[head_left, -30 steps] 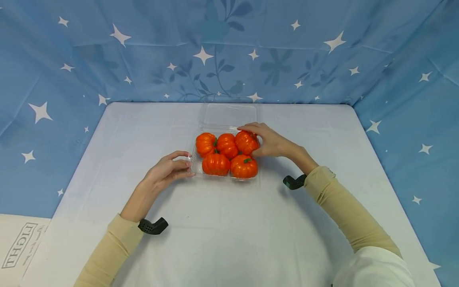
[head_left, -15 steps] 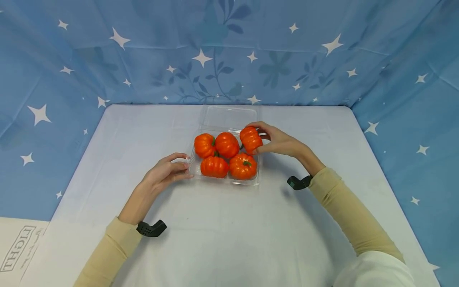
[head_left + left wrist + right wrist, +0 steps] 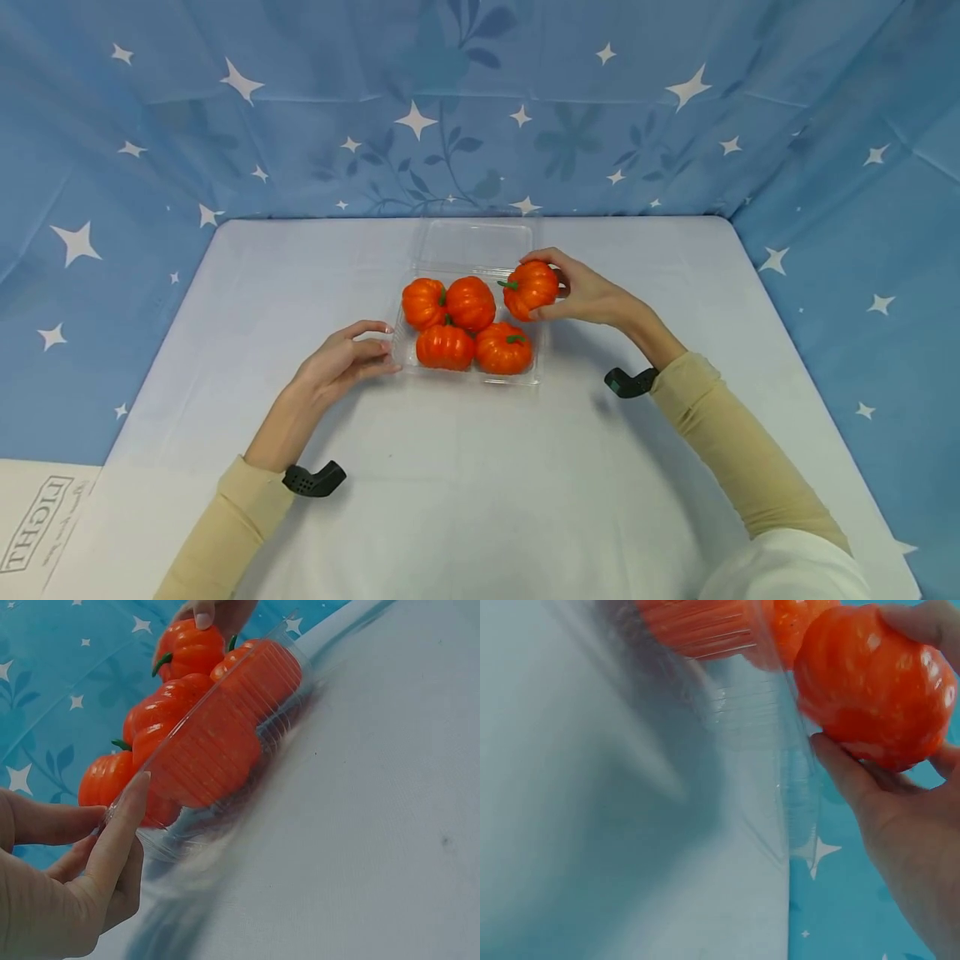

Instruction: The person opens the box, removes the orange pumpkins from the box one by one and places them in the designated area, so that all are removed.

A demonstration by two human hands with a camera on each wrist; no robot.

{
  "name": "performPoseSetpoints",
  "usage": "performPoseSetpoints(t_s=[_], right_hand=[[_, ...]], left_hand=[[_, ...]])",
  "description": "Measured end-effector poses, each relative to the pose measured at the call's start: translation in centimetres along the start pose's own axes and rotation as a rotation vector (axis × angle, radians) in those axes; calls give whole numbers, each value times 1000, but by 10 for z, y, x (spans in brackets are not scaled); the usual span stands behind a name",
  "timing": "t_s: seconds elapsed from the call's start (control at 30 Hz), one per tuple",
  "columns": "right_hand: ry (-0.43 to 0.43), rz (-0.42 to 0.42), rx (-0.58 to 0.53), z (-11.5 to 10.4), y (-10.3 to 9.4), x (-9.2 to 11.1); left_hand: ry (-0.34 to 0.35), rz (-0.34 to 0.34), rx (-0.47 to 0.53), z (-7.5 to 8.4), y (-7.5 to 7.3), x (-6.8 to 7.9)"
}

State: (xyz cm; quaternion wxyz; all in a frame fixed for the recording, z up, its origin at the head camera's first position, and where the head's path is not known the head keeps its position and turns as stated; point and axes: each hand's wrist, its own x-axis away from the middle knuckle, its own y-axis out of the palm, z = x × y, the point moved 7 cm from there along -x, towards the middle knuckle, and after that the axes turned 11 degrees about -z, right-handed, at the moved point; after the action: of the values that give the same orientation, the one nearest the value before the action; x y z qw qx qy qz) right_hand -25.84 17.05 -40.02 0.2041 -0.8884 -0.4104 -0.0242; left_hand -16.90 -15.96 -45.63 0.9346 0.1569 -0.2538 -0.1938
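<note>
In the head view, my right hand (image 3: 581, 292) grips an orange toy pumpkin (image 3: 531, 288) over the right end of a clear plastic clamshell box (image 3: 510, 379). Its green stem points left; in the right wrist view the thumb and fingers wrap the held pumpkin (image 3: 874, 690) from two sides. Several more pumpkins (image 3: 446, 347) lie in the box. My left hand (image 3: 337, 362) holds the box's left end, and the left wrist view has its fingertips (image 3: 135, 795) on the box rim.
The box's hinged lid (image 3: 476, 244) lies open toward the back of the white-covered table (image 3: 465, 500). Behind it hangs a blue curtain (image 3: 300, 125) with white stars. A printed cardboard piece (image 3: 45, 517) is at the lower left.
My right hand has lifted the back-right pumpkin out of its spot, up and slightly right, and turned it so its stem shows. My left hand has stayed at the box's left end.
</note>
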Motion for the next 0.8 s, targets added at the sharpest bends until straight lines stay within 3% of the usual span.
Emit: performPoseSetpoints(t_s=[0.27, 0.47, 0.67, 0.8], right_hand=[[-10, 89, -12, 6, -3, 4], [23, 145, -37, 16, 4, 9], [27, 232, -25, 16, -11, 21], [59, 236, -20, 21, -14, 29]], left_hand=[[11, -8, 11, -1, 0, 4], [7, -1, 39, -9, -6, 19], [40, 9, 78, -5, -8, 24], [51, 7, 95, -3, -10, 27]])
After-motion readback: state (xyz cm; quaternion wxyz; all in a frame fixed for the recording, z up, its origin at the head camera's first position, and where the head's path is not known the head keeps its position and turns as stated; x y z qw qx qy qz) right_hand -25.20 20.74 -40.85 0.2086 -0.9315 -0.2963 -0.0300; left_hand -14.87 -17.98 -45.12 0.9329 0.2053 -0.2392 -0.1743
